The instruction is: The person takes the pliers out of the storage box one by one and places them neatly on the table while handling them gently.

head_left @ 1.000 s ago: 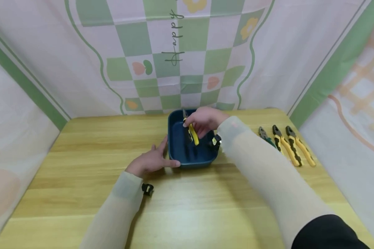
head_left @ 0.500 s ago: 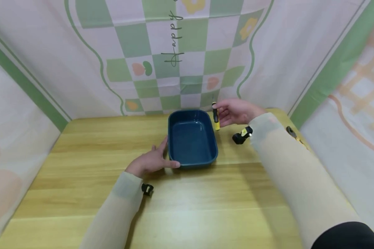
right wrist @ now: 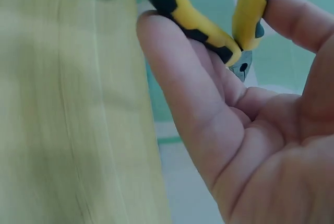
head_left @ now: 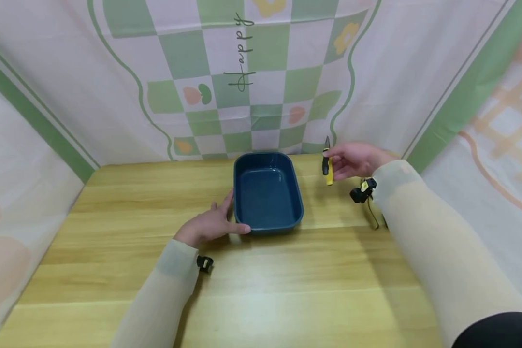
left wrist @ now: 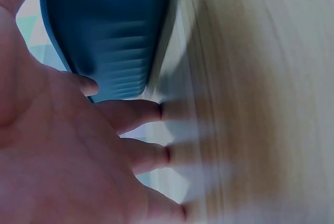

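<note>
A dark blue rectangular tray (head_left: 267, 198) stands at the back middle of the wooden table, with nothing in it. My left hand (head_left: 210, 224) rests at its near left corner, thumb on the rim and fingers spread along the outer side. In the left wrist view, straight fingers (left wrist: 138, 153) reach down to the table beside the tray's ribbed wall. To the right of the tray, my right hand (head_left: 354, 159) pinches yellow-and-black pliers (head_left: 327, 166) above the table, nose pointing up. The right wrist view shows both plier handles (right wrist: 209, 33) between thumb and fingers.
The wooden table (head_left: 135, 280) meets a patterned cloth (head_left: 265, 87) along its back edge. Under the right forearm (head_left: 439, 241), a thin dark curved strip (head_left: 373, 215) shows; the tools at the right end are hidden behind that arm.
My right hand has lifted the pliers out of the tray and carried them right, past the rim, over the table. The left hand and tray have stayed in place.
</note>
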The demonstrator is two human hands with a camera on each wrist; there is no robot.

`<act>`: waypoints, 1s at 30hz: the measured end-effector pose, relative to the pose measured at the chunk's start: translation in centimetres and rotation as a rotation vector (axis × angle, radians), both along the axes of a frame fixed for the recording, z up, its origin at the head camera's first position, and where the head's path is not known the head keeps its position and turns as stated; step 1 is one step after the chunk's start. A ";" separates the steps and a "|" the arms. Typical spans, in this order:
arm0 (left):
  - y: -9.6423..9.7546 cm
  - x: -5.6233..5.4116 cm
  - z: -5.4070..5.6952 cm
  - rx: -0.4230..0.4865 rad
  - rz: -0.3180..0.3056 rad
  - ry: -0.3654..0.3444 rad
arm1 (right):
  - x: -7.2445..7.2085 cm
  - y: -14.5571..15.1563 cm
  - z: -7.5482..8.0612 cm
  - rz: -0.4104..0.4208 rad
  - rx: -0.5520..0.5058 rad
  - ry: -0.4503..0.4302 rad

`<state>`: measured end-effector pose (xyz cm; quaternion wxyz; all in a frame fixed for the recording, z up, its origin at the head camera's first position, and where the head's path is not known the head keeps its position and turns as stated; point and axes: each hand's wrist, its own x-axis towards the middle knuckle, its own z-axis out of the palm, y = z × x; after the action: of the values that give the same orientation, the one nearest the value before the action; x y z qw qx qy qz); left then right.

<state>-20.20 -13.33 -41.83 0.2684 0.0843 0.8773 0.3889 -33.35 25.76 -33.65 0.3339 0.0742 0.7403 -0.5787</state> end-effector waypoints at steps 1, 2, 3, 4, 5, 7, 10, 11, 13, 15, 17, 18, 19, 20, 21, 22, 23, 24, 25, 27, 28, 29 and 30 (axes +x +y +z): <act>0.0 0.0 0.1 0.002 0.001 -0.002 | 0.1 0.2 0.0 0.001 0.016 -0.003; -0.1 0.0 0.1 0.003 0.001 -0.001 | 0.2 0.4 0.0 0.006 0.033 -0.004; -0.1 0.0 0.1 0.008 0.001 -0.002 | 0.2 0.6 0.0 0.013 0.053 -0.002; -0.2 0.0 0.1 0.010 0.003 -0.004 | 0.3 0.8 0.0 0.029 0.071 0.005; -0.2 0.0 0.2 0.011 0.003 -0.003 | 0.5 0.9 0.0 0.042 0.100 0.011; -0.3 0.1 0.2 0.012 0.005 -0.002 | 0.7 1.0 -0.2 0.083 0.166 0.027; -0.4 0.1 0.1 0.008 0.008 0.003 | 1.1 1.2 -0.5 0.151 0.281 0.042; -0.4 0.1 0.1 0.005 0.008 0.004 | 1.3 1.2 -0.7 0.167 0.319 0.045; -0.4 0.1 0.1 0.005 0.007 0.002 | 1.7 1.2 -1.1 0.189 0.381 0.052; -0.4 0.1 0.0 0.007 0.007 -0.005 | 2.1 1.1 -1.5 0.202 0.433 0.064; -0.3 0.1 0.1 0.016 0.008 -0.012 | 2.5 1.0 -1.8 0.213 0.484 0.081; -0.3 0.1 0.1 0.022 0.009 -0.015 | 2.6 1.0 -2.0 0.225 0.506 0.086; -0.2 0.1 0.1 0.026 0.007 -0.017 | 2.7 1.0 -2.2 0.238 0.530 0.092; -0.2 0.1 0.1 0.027 0.005 -0.017 | 2.9 1.0 -2.3 0.250 0.543 0.090; -0.1 0.1 0.2 0.029 0.005 -0.019 | 3.0 1.0 -2.5 0.264 0.563 0.092; -0.1 0.1 0.2 0.031 0.005 -0.020 | 3.0 1.0 -2.7 0.280 0.581 0.091; -0.1 0.0 0.2 0.031 0.004 -0.021 | 3.1 1.0 -2.8 0.291 0.594 0.088; 0.0 0.0 0.2 0.029 0.002 -0.023 | 3.2 1.0 -3.0 0.301 0.607 0.088; 0.0 0.0 0.2 0.026 0.000 -0.022 | 3.2 1.0 -3.2 0.308 0.617 0.084; 0.0 0.0 0.3 0.023 0.001 -0.025 | 3.4 1.0 -3.5 0.320 0.633 0.077; 0.0 0.0 0.3 0.023 0.001 -0.026 | 3.5 0.9 -3.6 0.322 0.636 0.071; 0.0 0.0 0.3 0.017 -0.001 -0.025 | 3.5 0.9 -3.7 0.328 0.640 0.068; 0.0 0.0 0.3 0.014 -0.001 -0.024 | 3.5 0.9 -3.9 0.336 0.642 0.064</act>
<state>-20.22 -13.33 -41.55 0.2787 0.0820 0.8711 0.3960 -29.81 26.68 -37.55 0.3605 0.0346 0.8964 -0.2557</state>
